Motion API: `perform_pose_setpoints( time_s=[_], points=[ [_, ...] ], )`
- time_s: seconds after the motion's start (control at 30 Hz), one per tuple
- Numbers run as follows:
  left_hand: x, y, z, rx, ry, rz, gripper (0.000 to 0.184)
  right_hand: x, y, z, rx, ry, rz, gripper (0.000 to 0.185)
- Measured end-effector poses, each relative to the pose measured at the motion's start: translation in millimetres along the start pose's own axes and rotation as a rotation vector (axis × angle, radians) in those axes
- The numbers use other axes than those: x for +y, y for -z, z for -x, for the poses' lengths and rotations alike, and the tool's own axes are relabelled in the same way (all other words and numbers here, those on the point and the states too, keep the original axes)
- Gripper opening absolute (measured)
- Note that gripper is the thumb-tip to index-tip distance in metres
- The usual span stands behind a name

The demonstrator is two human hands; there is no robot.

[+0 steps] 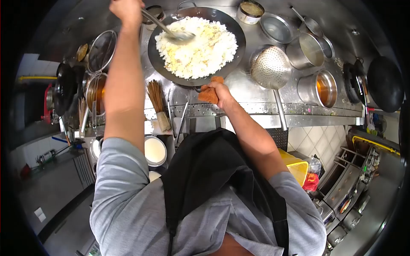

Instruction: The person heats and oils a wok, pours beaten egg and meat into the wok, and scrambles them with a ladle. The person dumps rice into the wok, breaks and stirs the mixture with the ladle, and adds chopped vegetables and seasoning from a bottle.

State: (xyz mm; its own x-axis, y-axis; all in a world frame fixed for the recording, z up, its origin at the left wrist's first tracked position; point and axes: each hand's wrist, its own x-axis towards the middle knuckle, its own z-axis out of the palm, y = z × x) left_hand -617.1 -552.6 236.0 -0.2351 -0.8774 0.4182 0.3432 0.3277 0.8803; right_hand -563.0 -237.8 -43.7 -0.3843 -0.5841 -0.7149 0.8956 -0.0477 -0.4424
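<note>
A large dark wok (153, 54) sits on the steel stove top and holds a heap of white rice with yellowish bits (205, 49). My left hand (127, 9) grips the handle of a metal ladle (181, 37), whose slightly blurred bowl rests in the rice at its left side. With an orange-brown cloth (208, 95) between, my right hand (221, 91) is closed at the wok's near handle. The handle itself is mostly hidden by the cloth and fingers.
Right of the wok lie a perforated skimmer (270, 67), steel pots (305, 51) and a pot of amber liquid (326, 88). Near the front edge are a bamboo brush (157, 98) and tongs (183, 117). A strainer (102, 51) stands left; a white-filled container (154, 151) sits below.
</note>
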Motion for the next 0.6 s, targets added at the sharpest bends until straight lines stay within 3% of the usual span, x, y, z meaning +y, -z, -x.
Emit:
perform_pose_setpoints(
  time_s=[0.03, 0.07, 0.17, 0.23, 0.3, 0.37, 0.43, 0.5, 0.57, 0.6],
  points=[
    [-27, 8, 13, 0.015, 0.048, -0.010, 0.035, -3, -3, 1, -0.003, -0.019, -0.008, 0.027],
    [-50, 20, 10, 0.023, 0.209, 0.173, 0.034, -4, -3, -1, -0.006, 0.012, -0.001, 0.026],
    [-62, 61, 18, -0.139, 0.275, 0.315, 0.030, -1, 1, -4, -0.022, 0.066, 0.023, 0.025],
    [-50, 106, 38, -0.378, 0.439, 0.052, 0.028, 4, 4, -4, -0.040, 0.058, 0.003, 0.025],
    [-12, 146, 82, -0.562, 0.398, -0.453, 0.040, 3, -1, 0, 0.033, 0.003, 0.055, 0.029],
    [25, 185, 134, -0.742, 0.709, -0.320, 0.055, -3, -12, 20, 0.106, -0.030, 0.169, 0.031],
    [43, 210, 184, -0.797, 0.809, -0.008, 0.061, -1, -4, 7, 0.052, -0.059, 0.192, 0.027],
    [19, 233, 218, -0.624, 1.105, 0.584, 0.064, -2, 4, -1, -0.033, -0.075, 0.188, 0.028],
    [22, 220, 256, -0.360, 1.296, 0.735, 0.059, 0, 4, -10, -0.040, -0.052, 0.191, 0.030],
    [-3, 221, 269, -0.428, 1.386, 0.779, 0.055, 4, 9, -18, -0.052, -0.051, 0.188, 0.031]
  ],
)
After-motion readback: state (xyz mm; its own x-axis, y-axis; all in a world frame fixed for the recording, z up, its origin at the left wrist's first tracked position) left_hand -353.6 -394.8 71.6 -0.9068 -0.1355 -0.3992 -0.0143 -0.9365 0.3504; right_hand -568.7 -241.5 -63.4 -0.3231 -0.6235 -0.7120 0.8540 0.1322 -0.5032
